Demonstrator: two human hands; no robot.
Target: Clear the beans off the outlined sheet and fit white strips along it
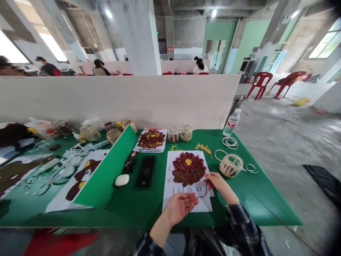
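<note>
A white sheet [170,199] lies on the green table in front of me, with a flower picture [188,168] of dark red beans and a yellow centre on it. My left hand [181,207] hovers palm up over the sheet's lower edge, its fingers loosely spread and nothing in it. My right hand [218,183] rests at the sheet's right edge, fingertips pinching the paper beside the flower. A second bean flower picture [151,139] lies farther back.
Two small jars [179,133] stand behind the sheet. Loose yellow kernels [203,147], white rings [229,142], a small woven basket [231,165] and a water bottle [231,123] sit at right. A green divider [112,167] separates a neighbouring cluttered workspace. Red chairs [274,82] stand on the floor.
</note>
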